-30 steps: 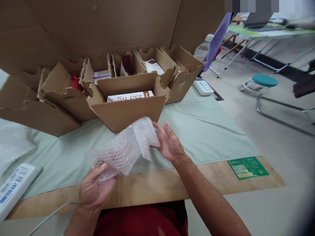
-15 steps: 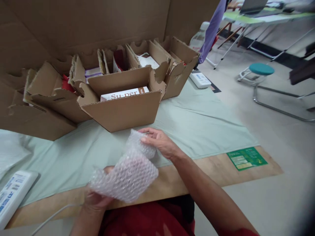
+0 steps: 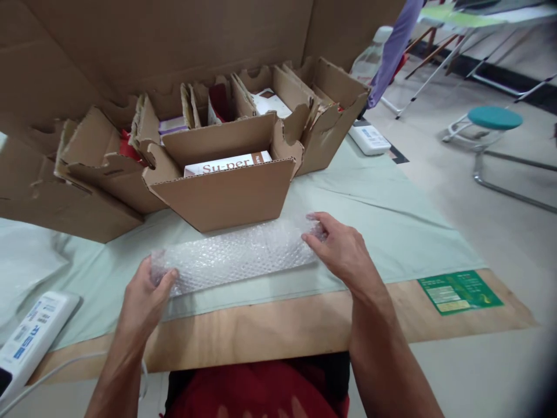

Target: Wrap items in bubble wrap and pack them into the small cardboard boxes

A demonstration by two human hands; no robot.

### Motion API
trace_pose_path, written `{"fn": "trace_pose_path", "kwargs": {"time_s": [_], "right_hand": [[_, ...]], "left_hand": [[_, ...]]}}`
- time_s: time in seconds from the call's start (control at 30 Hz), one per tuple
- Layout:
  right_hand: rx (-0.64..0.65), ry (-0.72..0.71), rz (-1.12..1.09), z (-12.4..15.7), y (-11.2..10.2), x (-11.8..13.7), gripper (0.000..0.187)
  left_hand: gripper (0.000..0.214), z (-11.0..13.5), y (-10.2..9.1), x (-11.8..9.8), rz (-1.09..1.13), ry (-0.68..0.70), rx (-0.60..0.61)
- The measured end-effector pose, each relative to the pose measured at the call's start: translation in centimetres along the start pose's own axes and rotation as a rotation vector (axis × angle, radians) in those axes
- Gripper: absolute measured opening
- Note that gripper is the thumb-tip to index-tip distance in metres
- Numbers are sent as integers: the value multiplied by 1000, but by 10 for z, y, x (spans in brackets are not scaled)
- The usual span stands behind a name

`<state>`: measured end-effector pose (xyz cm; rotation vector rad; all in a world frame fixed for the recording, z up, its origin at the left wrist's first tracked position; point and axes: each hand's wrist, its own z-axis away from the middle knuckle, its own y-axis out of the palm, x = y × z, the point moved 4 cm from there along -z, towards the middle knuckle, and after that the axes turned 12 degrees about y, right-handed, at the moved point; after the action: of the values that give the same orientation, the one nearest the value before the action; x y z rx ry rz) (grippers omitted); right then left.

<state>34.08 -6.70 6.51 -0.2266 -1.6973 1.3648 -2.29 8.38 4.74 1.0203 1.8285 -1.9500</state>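
A long strip of clear bubble wrap (image 3: 237,255) is stretched out just above or on the pale green cloth (image 3: 383,232). Its left end is pinched between the thumb and fingers of my left hand (image 3: 145,296). At the other end, my right hand (image 3: 342,247) grips the wrap the same way. Directly behind the strip stands an open cardboard bin (image 3: 226,200) with a white box (image 3: 228,164) marked "Su-per" inside.
Several more cardboard bins (image 3: 98,180) stand behind, holding boxes and red items. White devices lie at left (image 3: 37,337) and at far right (image 3: 369,139). A green card (image 3: 460,292) lies on the wooden edge. A teal stool (image 3: 495,118) stands on the floor.
The bubble wrap, bunched and folded before, is now drawn out into a flat strip. My hands have moved apart and the left hand has moved up. The view has shifted slightly.
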Motion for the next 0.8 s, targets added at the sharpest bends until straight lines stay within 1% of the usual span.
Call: {"fn": "trace_pose_path", "kwargs": {"time_s": [0.07,0.1,0.17,0.2,0.27,0.33,0.37,0.43,0.5,0.6,0.7,0.73,0.8], "right_hand": [[-61,-33,156,4,4,-6,42],[-100,-56,210,7,4,-8,42],[-169,-101,262,10,3,-11,43],[-182,-127,271,11,1,-11,42],[-149,-192,290,9,1,-7,39],[-57,-242,338,2,6,1,38],[-9,-251,369,-2,10,5,38],[53,-247,408,-9,19,10,34],[61,-244,410,-13,27,13,28],[-20,-264,345,-12,32,9,23],[-105,-304,268,-7,30,3,19],[-127,-326,246,-5,28,2,18],[-182,-373,184,-2,21,2,16]], "left_hand": [[81,1,2,3,-119,47,7],[85,2,3,5,-149,75,-8],[86,3,2,6,-203,157,-58],[82,3,2,5,-238,209,-80],[68,3,3,2,-312,320,-93],[57,1,8,-1,-374,402,-63],[55,-1,11,-2,-403,418,-36],[54,-7,17,-1,-455,410,12],[52,-12,20,1,-470,385,34],[42,-17,21,3,-438,367,29],[34,-17,18,3,-408,342,1],[32,-16,16,1,-392,337,-22],[29,-13,10,-5,-339,362,-107]]}}
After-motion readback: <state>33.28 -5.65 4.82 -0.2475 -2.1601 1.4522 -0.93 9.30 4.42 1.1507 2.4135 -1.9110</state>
